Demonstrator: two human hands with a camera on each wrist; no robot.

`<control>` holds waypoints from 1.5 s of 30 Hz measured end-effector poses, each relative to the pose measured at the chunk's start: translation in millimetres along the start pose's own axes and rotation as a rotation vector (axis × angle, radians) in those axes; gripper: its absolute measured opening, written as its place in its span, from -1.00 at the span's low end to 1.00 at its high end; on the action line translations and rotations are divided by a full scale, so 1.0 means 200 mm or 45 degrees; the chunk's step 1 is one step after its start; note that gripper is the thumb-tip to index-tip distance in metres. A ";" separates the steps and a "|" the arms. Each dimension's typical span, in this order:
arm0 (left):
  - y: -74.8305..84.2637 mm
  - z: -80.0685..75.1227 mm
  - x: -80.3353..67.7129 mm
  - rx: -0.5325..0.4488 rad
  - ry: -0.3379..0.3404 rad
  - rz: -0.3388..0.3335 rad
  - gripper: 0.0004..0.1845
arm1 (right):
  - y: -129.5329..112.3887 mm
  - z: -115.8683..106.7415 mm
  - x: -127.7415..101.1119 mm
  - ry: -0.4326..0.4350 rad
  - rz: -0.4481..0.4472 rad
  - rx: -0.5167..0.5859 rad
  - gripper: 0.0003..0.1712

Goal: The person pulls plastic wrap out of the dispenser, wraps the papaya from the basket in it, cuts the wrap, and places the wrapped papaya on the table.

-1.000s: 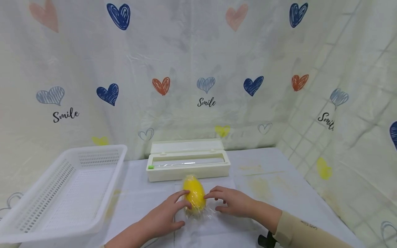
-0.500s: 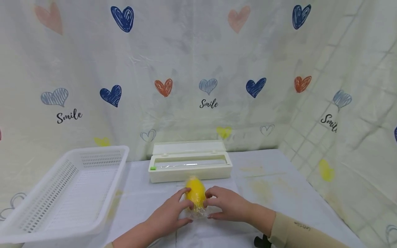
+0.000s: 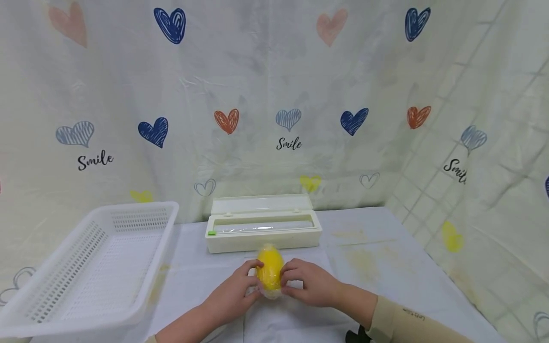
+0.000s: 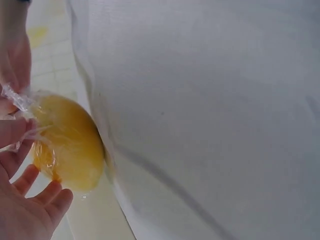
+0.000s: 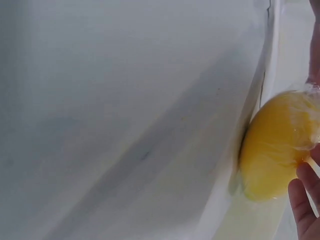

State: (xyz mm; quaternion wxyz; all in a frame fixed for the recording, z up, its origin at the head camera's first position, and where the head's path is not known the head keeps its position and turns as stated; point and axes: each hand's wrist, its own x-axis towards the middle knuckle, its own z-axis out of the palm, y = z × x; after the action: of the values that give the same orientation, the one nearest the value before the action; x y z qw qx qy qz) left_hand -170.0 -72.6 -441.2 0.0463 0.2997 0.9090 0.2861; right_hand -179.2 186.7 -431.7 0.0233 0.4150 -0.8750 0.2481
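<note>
Cling-film dispenser box (image 3: 263, 230) sat open on the bench (image 3: 386, 267), white basket (image 3: 92, 267) well to its left. Just in front of the box lay a yellow fruit (image 3: 270, 269) in clear film. Left hand (image 3: 231, 297) and right hand (image 3: 310, 285) flanked it, fingers (image 3: 248, 268) curled round the wrapped fruit from both sides, pinching film.

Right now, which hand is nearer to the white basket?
Left. The left hand grips the wrapped yellow fruit from the side facing the white basket; the right hand grips the fruit's far side, farther off.
</note>
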 end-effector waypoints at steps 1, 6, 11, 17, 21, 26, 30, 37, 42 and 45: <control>0.00 0.00 0.00 -0.017 -0.001 -0.005 -0.78 | 0.00 0.00 0.00 0.002 0.040 0.031 -0.93; -0.01 -0.02 0.01 -0.077 -0.015 -0.009 -0.76 | -0.02 -0.01 0.01 0.031 0.179 0.105 -0.88; -0.02 -0.03 0.04 -0.123 -0.013 -0.059 -0.73 | -0.02 -0.02 0.03 0.024 0.219 0.109 -0.86; -0.04 -0.02 0.08 -0.248 0.017 -0.127 -0.71 | -0.02 0.00 0.07 0.004 0.283 0.122 -0.88; -0.05 -0.02 0.10 -0.296 0.029 -0.151 -0.73 | -0.03 0.01 0.10 0.037 0.359 0.182 -0.89; -0.06 -0.01 0.10 -0.231 0.094 -0.094 -0.73 | -0.04 0.02 0.12 0.133 0.436 0.296 -0.82; -0.06 0.00 0.10 -0.197 0.180 -0.035 -0.77 | -0.04 0.02 0.13 0.184 0.451 0.329 -0.78; -0.10 -0.02 0.11 -0.336 0.156 -0.029 -0.73 | -0.03 0.02 0.12 0.169 0.454 0.337 -0.89; -0.15 -0.05 0.13 -0.385 0.080 0.060 -0.78 | -0.02 0.02 0.12 0.151 0.458 0.366 -0.90; -0.17 -0.04 0.15 -0.374 0.112 0.062 -0.77 | -0.01 0.01 0.11 0.111 0.427 0.410 -0.89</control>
State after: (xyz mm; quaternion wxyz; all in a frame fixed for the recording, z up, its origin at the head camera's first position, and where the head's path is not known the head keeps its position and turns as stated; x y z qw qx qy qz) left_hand -214.1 -81.4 -450.8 0.0427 0.2988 0.8510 0.4298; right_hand -191.1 167.8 -427.6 -0.0467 0.2512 -0.8790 0.4026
